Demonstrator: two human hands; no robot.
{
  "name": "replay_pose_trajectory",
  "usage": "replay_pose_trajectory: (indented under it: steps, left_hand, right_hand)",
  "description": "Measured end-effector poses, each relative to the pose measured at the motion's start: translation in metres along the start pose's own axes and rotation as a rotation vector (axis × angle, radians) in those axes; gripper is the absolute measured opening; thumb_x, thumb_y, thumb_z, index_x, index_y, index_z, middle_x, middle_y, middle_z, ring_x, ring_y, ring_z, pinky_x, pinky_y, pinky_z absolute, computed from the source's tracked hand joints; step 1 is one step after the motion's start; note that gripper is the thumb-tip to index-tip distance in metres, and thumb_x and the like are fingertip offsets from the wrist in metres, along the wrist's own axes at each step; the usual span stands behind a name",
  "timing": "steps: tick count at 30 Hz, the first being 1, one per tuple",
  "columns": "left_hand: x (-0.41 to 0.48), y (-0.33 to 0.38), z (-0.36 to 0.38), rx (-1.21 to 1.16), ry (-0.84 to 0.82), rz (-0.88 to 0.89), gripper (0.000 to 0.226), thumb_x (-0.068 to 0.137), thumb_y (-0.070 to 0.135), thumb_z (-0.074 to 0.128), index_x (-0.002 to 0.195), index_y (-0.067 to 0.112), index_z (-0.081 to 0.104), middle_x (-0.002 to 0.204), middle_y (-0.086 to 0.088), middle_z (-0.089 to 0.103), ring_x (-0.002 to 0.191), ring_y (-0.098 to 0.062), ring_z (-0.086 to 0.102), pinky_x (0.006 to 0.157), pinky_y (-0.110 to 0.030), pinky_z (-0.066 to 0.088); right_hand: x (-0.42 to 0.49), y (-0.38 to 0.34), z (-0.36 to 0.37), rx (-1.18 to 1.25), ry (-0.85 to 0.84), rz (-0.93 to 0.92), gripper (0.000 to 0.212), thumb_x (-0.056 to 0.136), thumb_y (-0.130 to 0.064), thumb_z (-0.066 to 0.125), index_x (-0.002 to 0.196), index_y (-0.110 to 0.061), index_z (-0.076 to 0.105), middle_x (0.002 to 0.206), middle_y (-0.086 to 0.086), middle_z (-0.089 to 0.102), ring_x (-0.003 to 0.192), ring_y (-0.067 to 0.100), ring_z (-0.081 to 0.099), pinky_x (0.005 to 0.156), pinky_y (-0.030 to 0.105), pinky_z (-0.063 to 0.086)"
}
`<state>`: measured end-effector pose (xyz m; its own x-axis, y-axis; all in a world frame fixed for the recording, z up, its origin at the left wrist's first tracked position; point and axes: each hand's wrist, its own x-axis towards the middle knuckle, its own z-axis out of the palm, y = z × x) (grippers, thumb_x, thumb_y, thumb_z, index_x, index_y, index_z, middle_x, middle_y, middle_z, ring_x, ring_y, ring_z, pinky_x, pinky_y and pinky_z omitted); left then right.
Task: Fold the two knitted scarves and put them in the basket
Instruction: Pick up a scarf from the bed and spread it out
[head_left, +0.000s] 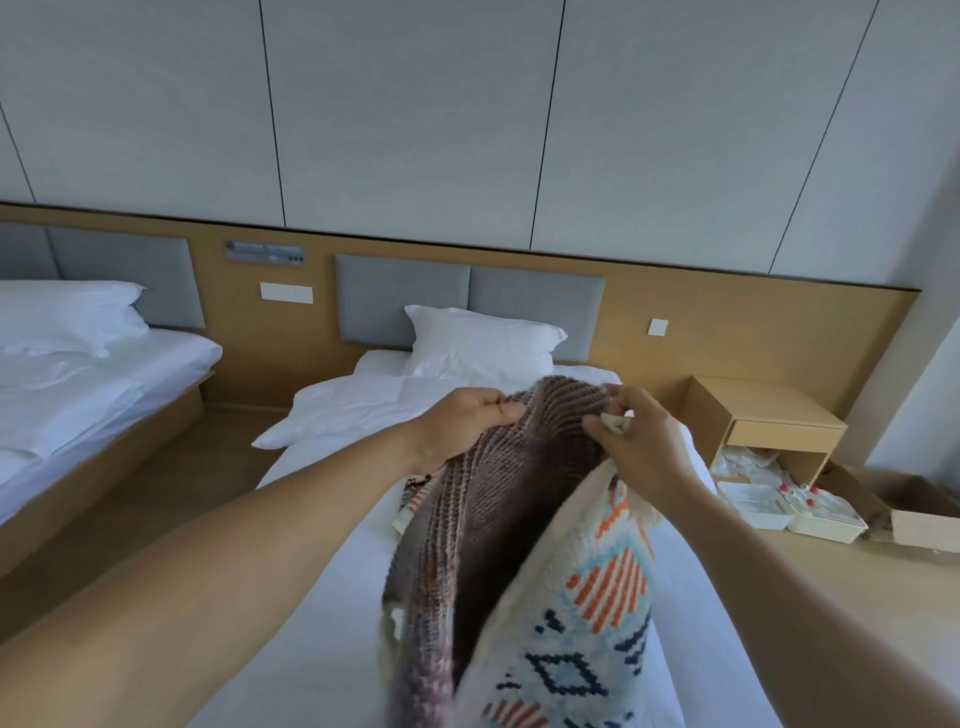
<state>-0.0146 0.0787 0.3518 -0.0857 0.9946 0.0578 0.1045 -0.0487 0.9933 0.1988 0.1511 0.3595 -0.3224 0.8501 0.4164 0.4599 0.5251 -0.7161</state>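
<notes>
Over bed (332, 597): my left hand (462, 423) and right hand (631, 441) each pinch top edge of brown scarf (498, 493), held up; patterned scarf (571, 623) hangs alongside.

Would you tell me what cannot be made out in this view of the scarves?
Head view:
- Basket: not in frame.
- Brown scarf and patterned scarf: lower ends cut off by the bottom edge.
- Right hand: whether it also pinches the patterned scarf, hidden by its fingers.
- Floor trays: contents too small.
</notes>
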Motion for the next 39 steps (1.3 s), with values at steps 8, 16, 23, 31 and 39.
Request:
replay_pose_trajectory:
  steps: [8, 16, 23, 31, 39]
  left_hand:
    - [0.010, 0.017, 0.032, 0.219, -0.074, 0.087, 0.031, 0.100, 0.021, 0.054, 0.103, -0.007, 0.067, 0.101, -0.012, 0.069, 0.094, -0.018, 0.063, 0.096, -0.031, 0.047]
    - [-0.004, -0.015, 0.010, 0.159, -0.137, -0.137, 0.019, 0.087, 0.014, 0.071, 0.103, 0.003, 0.068, 0.098, -0.008, 0.071, 0.093, -0.023, 0.068, 0.090, -0.033, 0.052]
    - [-0.013, -0.044, -0.011, 0.022, -0.001, -0.171, 0.030, 0.091, 0.028, 0.065, 0.102, 0.002, 0.072, 0.103, -0.010, 0.074, 0.097, -0.023, 0.068, 0.088, -0.032, 0.053]
    - [0.006, 0.001, 0.005, 0.079, 0.028, 0.013, 0.037, 0.094, 0.026, 0.062, 0.099, -0.010, 0.065, 0.104, -0.023, 0.070, 0.092, -0.023, 0.064, 0.099, -0.046, 0.048]
    - [0.010, 0.010, 0.023, 0.238, -0.117, 0.034, 0.029, 0.094, 0.019, 0.063, 0.110, -0.004, 0.068, 0.108, -0.012, 0.071, 0.099, -0.015, 0.066, 0.091, -0.021, 0.051]
  right_hand:
    - [-0.022, -0.012, 0.032, 0.036, -0.205, -0.128, 0.027, 0.085, -0.018, 0.071, 0.078, -0.012, 0.045, 0.089, -0.002, 0.057, 0.077, 0.011, 0.052, 0.067, 0.021, 0.040]
    - [0.000, -0.007, 0.018, 0.144, 0.018, 0.038, 0.034, 0.087, -0.010, 0.069, 0.070, -0.017, 0.040, 0.065, -0.002, 0.047, 0.058, 0.012, 0.042, 0.053, 0.028, 0.033]
    - [0.022, 0.008, -0.004, 0.082, 0.149, 0.138, 0.021, 0.088, -0.015, 0.068, 0.080, -0.010, 0.049, 0.070, 0.000, 0.052, 0.062, 0.016, 0.046, 0.053, 0.030, 0.035]
    - [0.002, -0.001, 0.009, 0.068, -0.085, -0.069, 0.024, 0.082, -0.015, 0.075, 0.075, -0.012, 0.053, 0.137, -0.011, 0.045, 0.125, 0.002, 0.044, 0.085, 0.018, 0.032]
    - [-0.012, -0.003, 0.029, 0.144, -0.197, 0.002, 0.031, 0.084, -0.016, 0.074, 0.074, -0.012, 0.045, 0.068, 0.000, 0.050, 0.059, 0.011, 0.042, 0.050, 0.017, 0.035]
